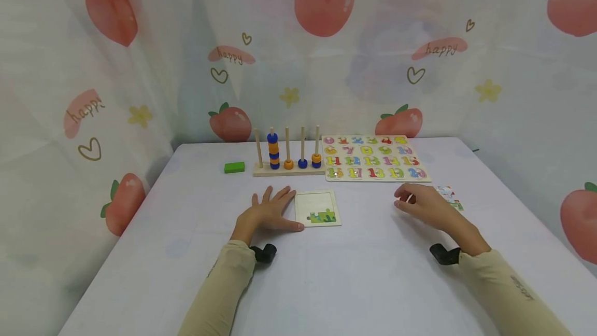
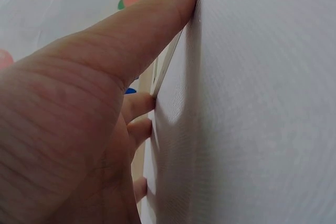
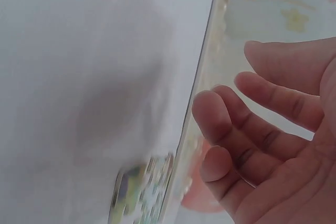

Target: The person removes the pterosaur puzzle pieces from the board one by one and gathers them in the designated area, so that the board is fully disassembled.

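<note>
A square wooden puzzle tray (image 1: 317, 199) lies in the middle of the table, with joined green jigsaw pieces (image 1: 323, 216) in its lower right corner. My left hand (image 1: 268, 214) is spread at the tray's left side, thumb and a fingertip touching its edge. In the left wrist view, the thumb (image 2: 152, 27) lies along that edge. To the right, my right hand (image 1: 426, 205) hovers above the cloth with its fingers loosely bent and nothing between them. Colourful jigsaw pieces (image 1: 454, 203) lie partly behind it; the right wrist view shows these pieces (image 3: 140, 195) below the fingertips.
Behind the tray stands a wooden peg stand (image 1: 298, 172) with blue and orange beads. A number puzzle board (image 1: 373, 155) lies to its right, and a green block (image 1: 234, 167) to its left. A patterned curtain (image 1: 289, 66) hangs behind the white-covered table (image 1: 354, 284).
</note>
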`<action>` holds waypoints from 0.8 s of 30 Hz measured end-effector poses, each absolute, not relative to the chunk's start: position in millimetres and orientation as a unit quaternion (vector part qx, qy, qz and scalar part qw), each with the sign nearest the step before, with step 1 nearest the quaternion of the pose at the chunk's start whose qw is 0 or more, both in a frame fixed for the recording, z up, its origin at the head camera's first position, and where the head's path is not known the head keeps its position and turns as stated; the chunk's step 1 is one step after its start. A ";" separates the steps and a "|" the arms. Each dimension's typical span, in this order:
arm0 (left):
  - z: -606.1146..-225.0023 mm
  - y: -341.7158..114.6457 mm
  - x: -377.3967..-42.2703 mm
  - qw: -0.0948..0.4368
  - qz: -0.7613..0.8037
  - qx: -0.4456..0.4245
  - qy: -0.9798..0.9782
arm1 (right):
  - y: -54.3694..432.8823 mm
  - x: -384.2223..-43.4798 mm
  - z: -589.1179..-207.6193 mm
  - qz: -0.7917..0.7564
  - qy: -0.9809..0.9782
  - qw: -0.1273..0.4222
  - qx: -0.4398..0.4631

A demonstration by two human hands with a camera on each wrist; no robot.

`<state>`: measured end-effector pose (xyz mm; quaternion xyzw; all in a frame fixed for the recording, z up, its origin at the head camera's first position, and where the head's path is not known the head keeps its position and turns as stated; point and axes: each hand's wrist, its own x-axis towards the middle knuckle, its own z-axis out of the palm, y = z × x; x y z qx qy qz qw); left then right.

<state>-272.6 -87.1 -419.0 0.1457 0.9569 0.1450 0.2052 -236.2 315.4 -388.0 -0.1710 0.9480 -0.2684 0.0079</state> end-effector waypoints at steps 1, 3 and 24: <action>-418.7 -87.3 -272.3 0.206 0.144 0.146 0.957 | 311.2 -236.6 -387.8 -0.272 0.947 0.007 -0.172; -418.3 -87.5 -271.7 0.205 0.143 0.146 0.957 | 303.2 -237.1 -387.4 -0.277 0.945 0.008 -0.175; -423.0 -87.6 -273.9 0.199 0.145 0.148 0.958 | 237.5 -246.0 -392.0 -0.324 0.919 0.004 -0.225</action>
